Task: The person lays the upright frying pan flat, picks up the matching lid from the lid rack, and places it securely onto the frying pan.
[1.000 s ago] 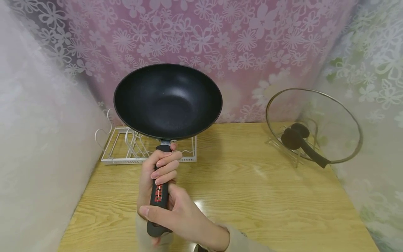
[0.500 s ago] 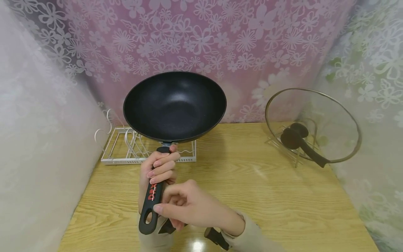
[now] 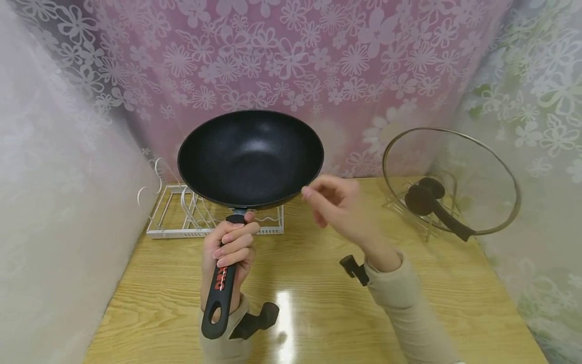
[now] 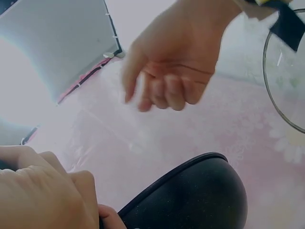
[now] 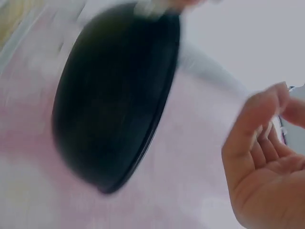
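A black wok [image 3: 254, 156] is held up in the head view, its inside tilted toward me. My left hand [image 3: 232, 246] grips its black handle [image 3: 219, 298] near the pan end, fingers wrapped round it. Red lettering and a hanging hole show below that grip. My right hand [image 3: 336, 205] is beside the wok's lower right rim, its fingers loosely bent and nothing in them. The right wrist view has this hand [image 5: 267, 167] apart from the wok's outer side [image 5: 114, 100], with a gap between.
A white wire rack [image 3: 215, 231] stands on the wooden table [image 3: 327, 313] behind the wok. At the right, a glass lid [image 3: 482, 177] with a dark handle leans on a small wire stand [image 3: 429, 230]. Flowered curtains [image 3: 318, 60] close in the back and sides.
My right hand has let go of the handle's lower end and moved up and right to the wok's rim. The wok has sunk slightly in my left hand's grip, its handle end swinging left.
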`<state>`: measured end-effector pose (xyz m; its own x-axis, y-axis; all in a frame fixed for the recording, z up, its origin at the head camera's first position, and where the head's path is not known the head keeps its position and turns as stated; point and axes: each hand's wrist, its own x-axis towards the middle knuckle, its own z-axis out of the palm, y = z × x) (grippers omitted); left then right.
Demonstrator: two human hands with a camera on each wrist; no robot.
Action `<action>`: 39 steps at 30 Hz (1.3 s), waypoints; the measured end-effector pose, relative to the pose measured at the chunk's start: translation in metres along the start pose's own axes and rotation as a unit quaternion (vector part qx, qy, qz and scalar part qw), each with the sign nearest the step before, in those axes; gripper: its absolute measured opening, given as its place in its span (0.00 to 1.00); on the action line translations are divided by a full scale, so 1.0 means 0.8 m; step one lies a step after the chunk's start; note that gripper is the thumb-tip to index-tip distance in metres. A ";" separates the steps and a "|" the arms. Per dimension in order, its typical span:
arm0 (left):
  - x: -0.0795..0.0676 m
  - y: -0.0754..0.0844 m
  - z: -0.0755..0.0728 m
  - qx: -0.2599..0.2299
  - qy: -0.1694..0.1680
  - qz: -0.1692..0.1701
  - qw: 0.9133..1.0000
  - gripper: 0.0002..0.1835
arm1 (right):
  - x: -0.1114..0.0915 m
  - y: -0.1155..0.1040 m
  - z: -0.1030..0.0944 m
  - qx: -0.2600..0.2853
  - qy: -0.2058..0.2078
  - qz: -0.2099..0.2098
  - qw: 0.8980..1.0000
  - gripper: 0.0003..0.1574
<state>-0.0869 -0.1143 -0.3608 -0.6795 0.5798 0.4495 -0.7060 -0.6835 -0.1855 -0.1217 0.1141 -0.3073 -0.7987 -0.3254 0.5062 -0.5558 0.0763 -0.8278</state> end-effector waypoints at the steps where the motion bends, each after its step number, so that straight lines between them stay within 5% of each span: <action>1: 0.000 0.000 0.000 0.003 -0.002 -0.003 1.000 0.10 | 0.008 0.006 -0.009 -0.021 0.024 -0.010 0.999 0.08; 4: -0.001 0.000 0.001 0.002 0.000 -0.007 1.000 0.10 | 0.033 0.024 -0.035 -0.112 0.079 -0.033 0.990 0.11; 8: -0.001 0.000 0.003 0.000 0.008 -0.012 1.000 0.11 | 0.063 0.050 -0.062 -0.259 0.112 -0.050 0.958 0.12; 13: -0.002 -0.001 0.005 0.006 0.012 -0.023 1.000 0.11 | 0.093 0.085 -0.084 -0.352 0.129 -0.071 0.924 0.12; 22: -0.003 -0.005 0.012 0.008 0.010 -0.032 0.999 0.10 | 0.124 0.123 -0.106 -0.438 0.068 0.056 0.894 0.22; 30: -0.005 -0.010 0.017 0.005 0.023 -0.035 0.999 0.10 | 0.135 0.139 -0.114 -0.412 0.005 0.107 0.905 0.26; 39: -0.007 -0.008 0.019 0.029 0.032 -0.051 0.998 0.11 | 0.131 0.146 -0.119 -0.364 -0.007 0.130 0.922 0.26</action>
<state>-0.0759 -0.1197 -0.3489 -0.6178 0.6732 0.4065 -0.7605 -0.6430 -0.0910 -0.2923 0.1788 -0.3281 -0.9269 -0.2179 0.3055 -0.3568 0.7642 -0.5373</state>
